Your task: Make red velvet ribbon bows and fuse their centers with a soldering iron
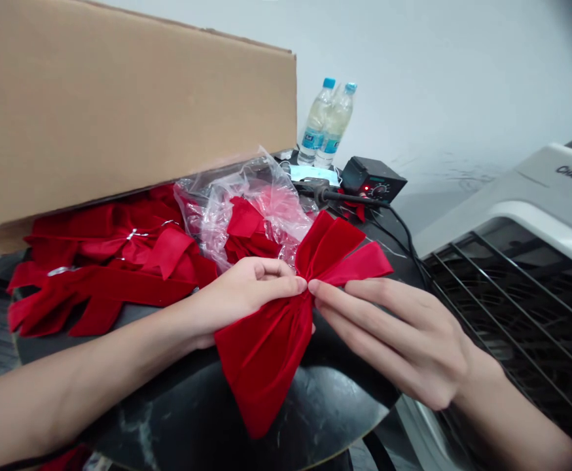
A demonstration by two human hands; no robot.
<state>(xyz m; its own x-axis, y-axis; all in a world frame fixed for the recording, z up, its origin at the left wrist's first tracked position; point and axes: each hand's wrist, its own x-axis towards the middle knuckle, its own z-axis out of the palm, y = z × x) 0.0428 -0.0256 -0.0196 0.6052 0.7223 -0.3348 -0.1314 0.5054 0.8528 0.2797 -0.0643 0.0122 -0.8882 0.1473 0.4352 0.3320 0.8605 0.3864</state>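
Observation:
A red velvet bow (271,356) is held up over the dark round table, its middle gathered tight. My left hand (251,288) pinches that gathered middle between thumb and fingers. From the other side, my right hand (389,320) has its fingertips closed at the same knot, and its palm and thumb are mostly hidden. One loop spreads down toward me, while the other loop and a lighter ribbon tail point up and right. Behind my left forearm lies a pile of red bows (133,255), some with silvery twist ties. A clear plastic bag (212,212) beside them holds more red bows.
A large cardboard box (133,98) stands at the back left. Two water bottles (322,124), a blue face mask (314,174) and a black control box (373,180) with a cable sit at the back. The black marbled table (168,418) borders a white grilled appliance (502,216) on the right.

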